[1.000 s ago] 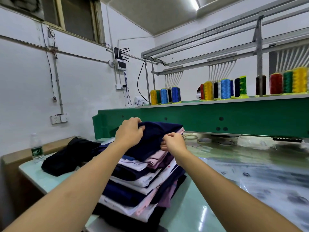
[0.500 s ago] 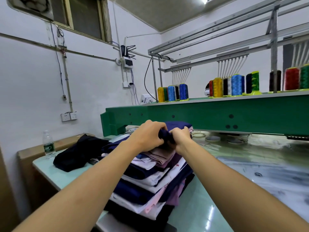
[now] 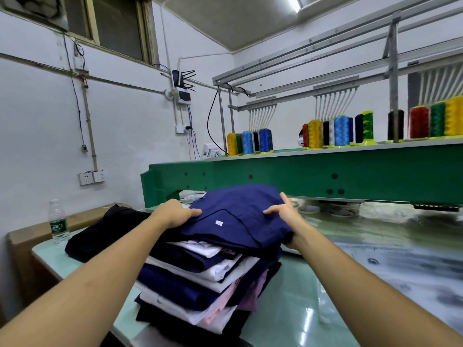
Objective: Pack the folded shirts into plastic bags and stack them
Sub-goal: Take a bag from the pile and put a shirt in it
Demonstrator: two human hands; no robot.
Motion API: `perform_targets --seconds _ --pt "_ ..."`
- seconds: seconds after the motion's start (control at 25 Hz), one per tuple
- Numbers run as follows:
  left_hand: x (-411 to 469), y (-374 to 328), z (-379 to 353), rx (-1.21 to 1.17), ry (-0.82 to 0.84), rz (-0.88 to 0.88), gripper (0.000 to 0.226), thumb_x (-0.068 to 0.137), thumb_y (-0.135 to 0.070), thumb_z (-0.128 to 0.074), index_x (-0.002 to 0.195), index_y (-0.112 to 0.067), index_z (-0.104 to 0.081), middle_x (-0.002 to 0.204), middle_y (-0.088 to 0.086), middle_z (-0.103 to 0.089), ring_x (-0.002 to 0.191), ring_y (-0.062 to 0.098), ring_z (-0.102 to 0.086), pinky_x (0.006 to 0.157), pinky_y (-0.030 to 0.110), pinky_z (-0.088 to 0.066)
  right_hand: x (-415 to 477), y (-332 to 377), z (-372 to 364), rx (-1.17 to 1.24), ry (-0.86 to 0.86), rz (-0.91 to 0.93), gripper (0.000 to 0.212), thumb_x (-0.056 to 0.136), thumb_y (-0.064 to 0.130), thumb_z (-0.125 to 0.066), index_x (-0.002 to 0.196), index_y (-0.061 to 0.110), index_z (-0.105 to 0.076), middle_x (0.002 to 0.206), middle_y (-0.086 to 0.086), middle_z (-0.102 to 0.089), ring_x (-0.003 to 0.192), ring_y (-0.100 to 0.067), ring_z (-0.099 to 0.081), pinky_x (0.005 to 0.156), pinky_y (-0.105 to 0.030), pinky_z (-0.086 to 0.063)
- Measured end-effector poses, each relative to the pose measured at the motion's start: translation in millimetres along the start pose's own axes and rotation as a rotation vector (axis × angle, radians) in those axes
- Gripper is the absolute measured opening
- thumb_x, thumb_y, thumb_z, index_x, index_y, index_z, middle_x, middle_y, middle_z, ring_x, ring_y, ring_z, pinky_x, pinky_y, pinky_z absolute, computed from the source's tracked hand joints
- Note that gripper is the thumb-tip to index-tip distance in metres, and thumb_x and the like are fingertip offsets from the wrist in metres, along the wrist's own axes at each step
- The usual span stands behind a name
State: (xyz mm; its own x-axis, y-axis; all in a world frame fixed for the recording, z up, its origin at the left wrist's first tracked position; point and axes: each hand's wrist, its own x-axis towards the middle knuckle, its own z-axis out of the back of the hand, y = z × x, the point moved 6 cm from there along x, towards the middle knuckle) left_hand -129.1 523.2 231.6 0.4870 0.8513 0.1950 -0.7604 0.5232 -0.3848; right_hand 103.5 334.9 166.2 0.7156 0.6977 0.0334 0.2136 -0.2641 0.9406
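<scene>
**A:** Navy, white, pink: the stack of folded shirts sits unbagged on the green table.

**B:** On top, left hand and right hand grip the navy shirt by its edges, fingers curled. Bagging looks barely begun. Thread spools stand beyond.

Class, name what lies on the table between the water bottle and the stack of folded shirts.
In the head view, a crumpled black garment lies between the water bottle and the stack of folded shirts.
</scene>
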Motion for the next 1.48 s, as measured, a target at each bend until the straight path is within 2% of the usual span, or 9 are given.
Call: perform_targets --seconds 0.16,0.36,0.56,0.68,0.76,0.92,1.08,1.24,1.48 --pt "2 -9 6 -0.267 0.038 0.04 0.042 0.074 -0.041 -0.084 0.083 -0.01 -0.057 0.101 0.01 -0.062 0.082 0.024 -0.061 0.062 0.032 -0.045 -7 5 -2 -0.051 0.078 0.014 0.072 0.077 -0.01 -0.055 0.138 0.029 -0.058 0.129 -0.008 -0.062 0.093 -0.028 -0.068 0.058 -0.027 -0.057" --pt "-20 -108 18 -0.153 0.096 -0.39 0.024 0.082 -0.009 -0.07 0.106 -0.007 -0.065 0.104 0.011 -0.071 0.096 0.029 -0.067 0.082 0.036 -0.053 -3 2 -8 0.028 0.073 -0.049 0.028 0.089 0.028 -0.064 0.108 0.01 -0.074 0.111 -0.015 -0.075 0.089 -0.031 -0.07 0.084 -0.037 -0.054" --pt "-68 -179 -27 -0.443 0.693 -0.511 0.023 0.091 -0.028 -0.061 0.109 -0.016 -0.068 0.116 0.01 -0.067 0.1 0.02 -0.061 0.085 0.037 -0.046 7 19 -12 0.021 0.067 -0.014 0.042 0.099 0.048 -0.054 0.109 0.01 -0.069 0.104 -0.006 -0.072 0.098 -0.025 -0.064 0.065 -0.03 -0.05" --pt "-48 -174 -31 -0.304 0.353 -0.544 0.015 0.094 -0.02 -0.062 0.103 -0.014 -0.072 0.105 0.002 -0.069 0.102 0.02 -0.063 0.086 0.034 -0.05 14 16 -3 -0.059 0.024 0.011 0.01 0.092 0.009 -0.06 0.089 0.004 -0.069 0.082 -0.007 -0.074 0.095 -0.026 -0.058 0.069 -0.024 -0.051" --pt "-35 -162 -32 -0.257 0.066 -0.444 0.017 0.091 -0.024 -0.067 0.103 -0.012 -0.065 0.101 0.004 -0.067 0.098 0.022 -0.063 0.083 0.034 -0.05 8 7 6 -0.134 -0.034 -0.025 0.026 0.078 0.001 -0.07 0.103 -0.002 -0.069 0.097 -0.017 -0.073 0.085 -0.029 -0.065 0.072 -0.031 -0.052" --pt "-33 -166 -68 -0.802 0.258 -0.162 0.044 0.086 -0.041 -0.076 0.109 -0.004 -0.068 0.104 0.012 -0.073 0.096 0.028 -0.071 0.093 0.044 -0.057 -3 32 28 -0.199 0.015 0.105 0.045 0.076 -0.01 -0.07 0.12 -0.001 -0.064 0.083 -0.005 -0.076 0.067 -0.017 -0.072 0.055 -0.022 -0.054" --pt "-51 -204 -94 -1.178 0.302 -0.132 0.034 0.091 -0.02 -0.073 0.119 -0.002 -0.066 0.106 0.017 -0.075 0.098 0.033 -0.073 0.088 0.049 -0.06 -17 51 77 -0.227 0.052 0.071 0.042 0.083 0.009 -0.074 0.124 0.001 -0.067 0.115 -0.015 -0.073 0.104 -0.03 -0.07 0.097 -0.039 -0.055" --pt "-88 -257 -144 -1.373 0.426 -0.187 0.026 0.1 -0.018 -0.062 0.124 -0.011 -0.062 0.114 0.01 -0.074 0.102 0.028 -0.072 0.088 0.044 -0.06 -37 54 150 -0.239 -0.021 0.033 0.037 0.088 0.019 -0.073 0.122 0.003 -0.069 0.119 -0.014 -0.072 0.11 -0.03 -0.068 0.104 -0.042 -0.051" --pt "-139 -291 -219 -0.709 0.571 -0.486 0.033 0.104 -0.028 -0.053 0.132 -0.011 -0.056 0.126 0.008 -0.065 0.102 0.02 -0.064 0.087 0.035 -0.053 -81 79 260 -0.609 -0.213 0.13 0.035 0.079 -0.01 -0.069 0.104 0.014 -0.067 0.1 -0.001 -0.074 0.084 -0.013 -0.069 0.065 -0.015 -0.052"
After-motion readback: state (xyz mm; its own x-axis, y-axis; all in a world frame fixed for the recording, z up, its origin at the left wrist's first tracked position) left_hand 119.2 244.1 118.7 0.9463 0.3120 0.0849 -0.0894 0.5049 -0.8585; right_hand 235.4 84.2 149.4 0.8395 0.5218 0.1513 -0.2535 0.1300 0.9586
